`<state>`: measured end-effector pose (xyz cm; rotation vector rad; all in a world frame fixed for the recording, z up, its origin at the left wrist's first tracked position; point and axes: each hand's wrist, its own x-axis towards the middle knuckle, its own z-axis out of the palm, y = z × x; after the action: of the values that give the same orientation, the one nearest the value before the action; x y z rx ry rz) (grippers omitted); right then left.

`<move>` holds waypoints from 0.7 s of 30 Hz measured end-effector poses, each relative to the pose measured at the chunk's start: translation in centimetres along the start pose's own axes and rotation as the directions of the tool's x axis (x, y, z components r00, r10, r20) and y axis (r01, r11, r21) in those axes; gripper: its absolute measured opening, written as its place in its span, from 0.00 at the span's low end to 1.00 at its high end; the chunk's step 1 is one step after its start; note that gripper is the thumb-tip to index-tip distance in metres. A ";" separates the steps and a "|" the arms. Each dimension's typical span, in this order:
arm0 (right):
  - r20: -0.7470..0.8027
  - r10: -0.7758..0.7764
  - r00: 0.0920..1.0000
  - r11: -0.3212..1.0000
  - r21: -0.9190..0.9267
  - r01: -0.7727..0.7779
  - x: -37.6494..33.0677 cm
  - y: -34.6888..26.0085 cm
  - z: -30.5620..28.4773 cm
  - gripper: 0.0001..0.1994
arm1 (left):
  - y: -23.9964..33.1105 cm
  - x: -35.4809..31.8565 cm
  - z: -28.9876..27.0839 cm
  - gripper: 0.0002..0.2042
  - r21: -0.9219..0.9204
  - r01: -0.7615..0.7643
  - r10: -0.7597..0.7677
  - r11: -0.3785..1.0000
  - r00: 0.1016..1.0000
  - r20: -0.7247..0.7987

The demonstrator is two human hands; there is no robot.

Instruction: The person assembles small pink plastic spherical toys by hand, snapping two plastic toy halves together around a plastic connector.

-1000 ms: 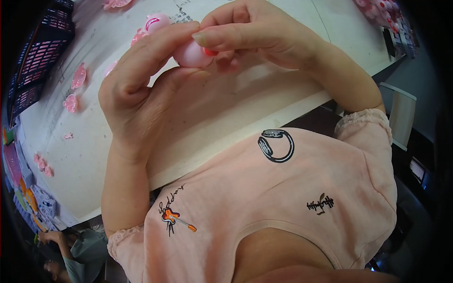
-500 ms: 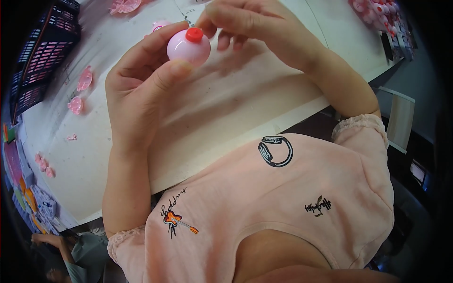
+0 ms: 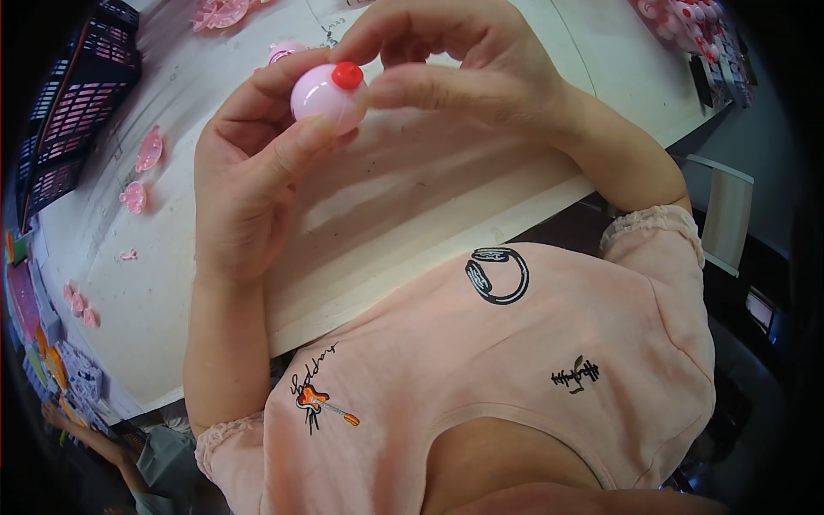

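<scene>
A glossy pale pink plastic ball (image 3: 319, 96) with a red knob (image 3: 347, 75) on its upper right is held above the white table. My left hand (image 3: 257, 154) is closed on it, thumb across the near side and fingers behind. From the right, my right hand (image 3: 463, 73) also grips the ball, its thumb on the right side and its index finger at the far side by the knob. Just beyond my left fingers lies a pink round piece (image 3: 286, 51), partly hidden.
At the far left stands a dark plastic basket (image 3: 81, 103). Pink translucent pieces (image 3: 149, 148) and several small pink bits (image 3: 77, 303) lie on the left of the table (image 3: 412, 189). Red and pink parts (image 3: 682, 26) are heaped at the far right. Another person's arm (image 3: 94, 438) shows lower left.
My right thumb and index finger have closed onto the ball; before, that hand was just beside it. The ball has shifted slightly left and tilted.
</scene>
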<state>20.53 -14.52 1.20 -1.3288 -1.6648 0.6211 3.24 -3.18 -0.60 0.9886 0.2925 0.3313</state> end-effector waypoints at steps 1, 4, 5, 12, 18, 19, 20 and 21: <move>-0.013 0.261 0.965 0.853 0.471 -0.224 -0.1 0.1 0.4 0.13 | -0.2 0.0 -0.2 0.19 0.003 -0.003 0.003 1.000 1.000 -0.004; 0.000 0.444 0.896 0.759 0.530 -0.377 0.2 -0.3 1.1 0.18 | -0.6 -0.1 -0.5 0.21 0.226 -0.231 0.246 0.946 0.969 -0.036; 0.071 0.490 0.869 0.687 0.581 -0.435 0.1 -0.7 1.2 0.19 | -0.6 -0.3 -0.2 0.21 0.302 -0.266 0.289 0.916 0.957 -0.036; 0.128 0.520 0.845 0.554 0.702 -0.447 0.0 -1.1 2.2 0.21 | -0.9 -0.1 -0.8 0.24 0.577 -0.478 0.509 0.662 0.852 0.121; 0.075 0.489 0.869 0.608 0.684 -0.402 -0.1 -0.6 2.9 0.18 | -1.2 0.1 -0.6 0.22 0.603 -0.523 0.526 0.603 0.829 0.193; 0.076 0.489 0.869 0.609 0.684 -0.402 0.0 -0.7 2.9 0.18 | -1.3 0.0 -0.5 0.22 0.603 -0.523 0.526 0.603 0.828 0.192; 0.068 0.504 0.861 0.598 0.692 -0.404 0.0 -0.9 2.9 0.18 | -1.3 -0.1 -0.4 0.22 0.576 -0.506 0.507 0.642 0.844 0.177; 0.060 0.518 0.853 0.587 0.701 -0.406 0.0 -1.0 3.0 0.17 | -1.3 -0.2 -0.3 0.22 0.548 -0.488 0.486 0.679 0.859 0.162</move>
<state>17.49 -14.34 0.58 -1.1776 -0.7709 1.2815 3.15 -3.66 -1.86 1.6789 0.1118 0.7637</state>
